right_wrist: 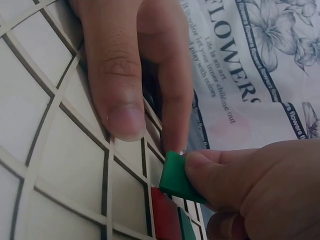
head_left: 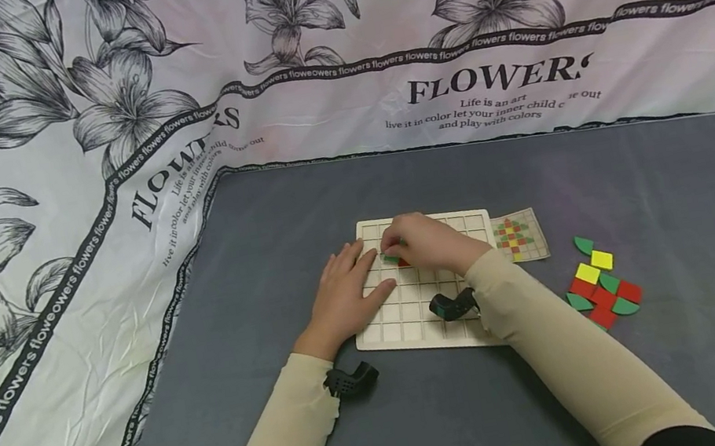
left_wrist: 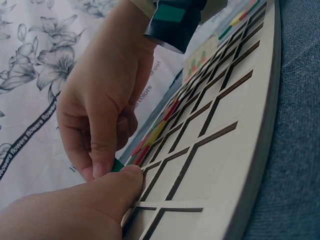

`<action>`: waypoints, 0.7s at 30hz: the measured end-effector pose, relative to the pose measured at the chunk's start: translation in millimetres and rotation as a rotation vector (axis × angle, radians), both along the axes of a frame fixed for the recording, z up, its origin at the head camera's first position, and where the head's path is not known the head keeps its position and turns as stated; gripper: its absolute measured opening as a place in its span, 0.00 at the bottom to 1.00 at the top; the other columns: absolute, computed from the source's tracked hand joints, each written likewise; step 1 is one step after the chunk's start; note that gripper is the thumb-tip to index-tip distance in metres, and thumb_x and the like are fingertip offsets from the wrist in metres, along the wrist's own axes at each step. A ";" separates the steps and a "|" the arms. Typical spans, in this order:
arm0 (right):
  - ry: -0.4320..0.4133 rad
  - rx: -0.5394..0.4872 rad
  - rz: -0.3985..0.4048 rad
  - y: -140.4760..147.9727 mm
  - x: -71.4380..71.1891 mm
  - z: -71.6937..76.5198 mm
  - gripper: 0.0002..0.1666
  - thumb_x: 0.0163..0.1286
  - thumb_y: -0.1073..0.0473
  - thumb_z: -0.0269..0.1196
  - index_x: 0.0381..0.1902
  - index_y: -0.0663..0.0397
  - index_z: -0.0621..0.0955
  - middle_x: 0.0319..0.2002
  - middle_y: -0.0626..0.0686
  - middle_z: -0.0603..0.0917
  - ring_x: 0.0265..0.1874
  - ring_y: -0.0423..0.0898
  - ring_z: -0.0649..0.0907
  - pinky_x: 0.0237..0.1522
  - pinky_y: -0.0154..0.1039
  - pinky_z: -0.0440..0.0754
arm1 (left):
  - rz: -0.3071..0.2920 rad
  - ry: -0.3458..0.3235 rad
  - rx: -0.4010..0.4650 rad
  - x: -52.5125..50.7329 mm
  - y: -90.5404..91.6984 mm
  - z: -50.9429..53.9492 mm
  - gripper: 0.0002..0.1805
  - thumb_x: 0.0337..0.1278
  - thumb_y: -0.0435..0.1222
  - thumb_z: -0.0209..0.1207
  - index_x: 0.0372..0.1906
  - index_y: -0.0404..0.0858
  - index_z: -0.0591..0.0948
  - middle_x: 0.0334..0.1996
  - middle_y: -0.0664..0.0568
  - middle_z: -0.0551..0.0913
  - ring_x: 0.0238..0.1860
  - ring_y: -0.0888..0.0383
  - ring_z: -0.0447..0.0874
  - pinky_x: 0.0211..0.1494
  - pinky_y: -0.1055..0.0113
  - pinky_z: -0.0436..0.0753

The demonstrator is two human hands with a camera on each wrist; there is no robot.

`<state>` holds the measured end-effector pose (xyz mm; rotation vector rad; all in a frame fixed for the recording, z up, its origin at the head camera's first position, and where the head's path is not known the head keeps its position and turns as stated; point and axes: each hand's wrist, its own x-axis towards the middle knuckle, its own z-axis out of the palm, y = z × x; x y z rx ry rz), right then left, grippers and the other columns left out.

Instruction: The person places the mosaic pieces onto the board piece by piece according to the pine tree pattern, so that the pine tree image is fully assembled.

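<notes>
A wooden grid board (head_left: 403, 318) lies on the grey table. My left hand (head_left: 343, 297) rests on its left side, fingers spread and fairly straight, with the thumb over the squares. At the upper part of the board, my right hand (head_left: 428, 241) pinches a green quarter-round tile (right_wrist: 177, 175) between thumb and finger. The tile is tilted over the grid, close to my left index fingertip. A red tile (right_wrist: 166, 215) and another green tile (right_wrist: 186, 225) sit in squares beside it. Red and yellow tiles also show in the left wrist view, partly hidden.
Right of the board lies a pattern card (head_left: 532, 246) with a small coloured figure, partly covered by the board's edge. Farther right is a loose pile of red, yellow and green tiles (head_left: 603, 297). A flower-printed cloth (head_left: 310, 116) borders the table at the back and left.
</notes>
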<state>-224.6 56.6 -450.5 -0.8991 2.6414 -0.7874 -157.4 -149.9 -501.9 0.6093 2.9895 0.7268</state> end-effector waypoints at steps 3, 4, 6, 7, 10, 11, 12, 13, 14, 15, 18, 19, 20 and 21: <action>0.018 0.003 0.016 -3.2 -2.2 -2.2 0.08 0.78 0.61 0.65 0.46 0.51 0.91 0.46 0.50 0.89 0.48 0.48 0.85 0.55 0.48 0.85 | 0.005 -0.006 0.008 -0.3 0.0 0.6 0.38 0.77 0.59 0.54 0.80 0.42 0.68 0.83 0.46 0.58 0.85 0.46 0.50 0.87 0.49 0.46; 0.023 0.004 0.021 -4.2 -2.7 -2.5 0.08 0.78 0.60 0.65 0.46 0.51 0.91 0.45 0.50 0.89 0.47 0.48 0.85 0.54 0.48 0.85 | 0.006 -0.008 0.008 -0.5 0.0 0.7 0.39 0.77 0.59 0.54 0.80 0.41 0.68 0.83 0.46 0.58 0.85 0.46 0.50 0.87 0.50 0.46; 0.022 0.009 0.030 -5.8 -3.1 -2.6 0.08 0.78 0.61 0.65 0.45 0.52 0.91 0.44 0.51 0.89 0.44 0.47 0.84 0.52 0.48 0.84 | 0.006 -0.015 0.009 -0.8 -0.1 1.1 0.40 0.77 0.59 0.53 0.80 0.39 0.67 0.83 0.45 0.59 0.85 0.46 0.50 0.87 0.50 0.46; 0.019 0.012 0.031 -6.0 -2.8 -3.2 0.08 0.78 0.61 0.65 0.45 0.51 0.91 0.43 0.50 0.88 0.43 0.47 0.84 0.51 0.47 0.84 | 0.005 -0.021 0.010 -0.5 0.2 1.1 0.40 0.77 0.60 0.53 0.81 0.39 0.67 0.83 0.45 0.59 0.85 0.46 0.50 0.87 0.50 0.46; 0.016 0.022 0.039 -6.0 -1.7 -4.5 0.08 0.79 0.61 0.64 0.45 0.51 0.90 0.42 0.50 0.86 0.40 0.46 0.81 0.48 0.46 0.82 | 0.007 -0.028 0.005 -0.5 0.7 0.1 0.41 0.77 0.61 0.52 0.81 0.39 0.65 0.83 0.46 0.58 0.85 0.47 0.50 0.87 0.52 0.46; 0.018 0.022 0.044 -5.9 -1.6 -4.8 0.08 0.79 0.61 0.64 0.45 0.51 0.90 0.41 0.50 0.86 0.39 0.46 0.81 0.47 0.46 0.82 | 0.007 -0.028 0.005 -0.6 0.7 -0.2 0.41 0.77 0.61 0.52 0.81 0.39 0.65 0.83 0.46 0.58 0.85 0.47 0.49 0.87 0.52 0.46; 0.023 0.024 0.045 -5.8 -1.2 -5.0 0.08 0.79 0.62 0.64 0.44 0.51 0.90 0.42 0.50 0.85 0.39 0.46 0.80 0.47 0.46 0.82 | 0.008 -0.027 0.007 -0.8 0.7 -0.4 0.41 0.77 0.61 0.52 0.81 0.39 0.65 0.83 0.46 0.58 0.85 0.47 0.50 0.87 0.52 0.46; 0.026 0.021 0.048 -5.8 -1.1 -5.2 0.08 0.79 0.62 0.64 0.44 0.51 0.90 0.41 0.50 0.85 0.39 0.46 0.80 0.47 0.46 0.81 | 0.009 -0.025 0.007 -1.0 0.7 -0.6 0.41 0.77 0.61 0.52 0.81 0.39 0.65 0.83 0.46 0.58 0.85 0.47 0.50 0.87 0.52 0.46; 0.030 0.019 0.050 -5.9 -1.0 -5.4 0.08 0.79 0.62 0.64 0.44 0.51 0.90 0.41 0.49 0.85 0.38 0.46 0.80 0.46 0.46 0.81 | 0.010 -0.023 0.008 -1.2 0.6 -0.6 0.41 0.77 0.61 0.52 0.81 0.39 0.65 0.83 0.46 0.58 0.85 0.47 0.50 0.87 0.52 0.46; 0.036 0.018 0.051 -5.9 -0.8 -5.7 0.08 0.79 0.62 0.64 0.43 0.51 0.90 0.40 0.49 0.84 0.38 0.46 0.80 0.46 0.46 0.81 | 0.011 -0.021 0.009 -1.4 0.5 -0.8 0.41 0.77 0.61 0.52 0.81 0.39 0.66 0.83 0.46 0.59 0.85 0.47 0.50 0.87 0.52 0.46; 0.050 0.019 0.053 -5.8 -0.2 -7.0 0.07 0.78 0.62 0.64 0.42 0.50 0.89 0.40 0.49 0.84 0.37 0.46 0.79 0.45 0.45 0.81 | 0.012 -0.019 0.011 -1.4 0.1 -1.2 0.41 0.77 0.61 0.52 0.81 0.38 0.66 0.83 0.46 0.59 0.85 0.46 0.51 0.87 0.51 0.47; 0.055 0.019 0.055 -5.4 0.0 -7.3 0.07 0.78 0.62 0.64 0.42 0.50 0.89 0.39 0.49 0.83 0.37 0.46 0.79 0.45 0.45 0.81 | 0.012 -0.019 0.011 -1.5 0.0 -1.0 0.42 0.77 0.61 0.52 0.81 0.38 0.66 0.83 0.45 0.59 0.84 0.46 0.51 0.87 0.51 0.47; 0.060 0.019 0.057 -5.1 0.2 -7.7 0.07 0.78 0.62 0.64 0.42 0.49 0.89 0.39 0.49 0.83 0.37 0.45 0.79 0.45 0.45 0.81 | 0.012 -0.018 0.011 -1.5 0.0 -0.7 0.42 0.77 0.61 0.52 0.81 0.38 0.66 0.83 0.45 0.59 0.84 0.46 0.51 0.87 0.51 0.47; 0.064 0.018 0.060 -4.8 0.3 -7.9 0.07 0.78 0.62 0.64 0.42 0.49 0.89 0.40 0.49 0.83 0.37 0.45 0.79 0.45 0.45 0.81 | 0.012 -0.017 0.013 -1.4 0.0 -0.5 0.42 0.77 0.61 0.52 0.81 0.38 0.66 0.83 0.45 0.59 0.84 0.46 0.51 0.87 0.51 0.47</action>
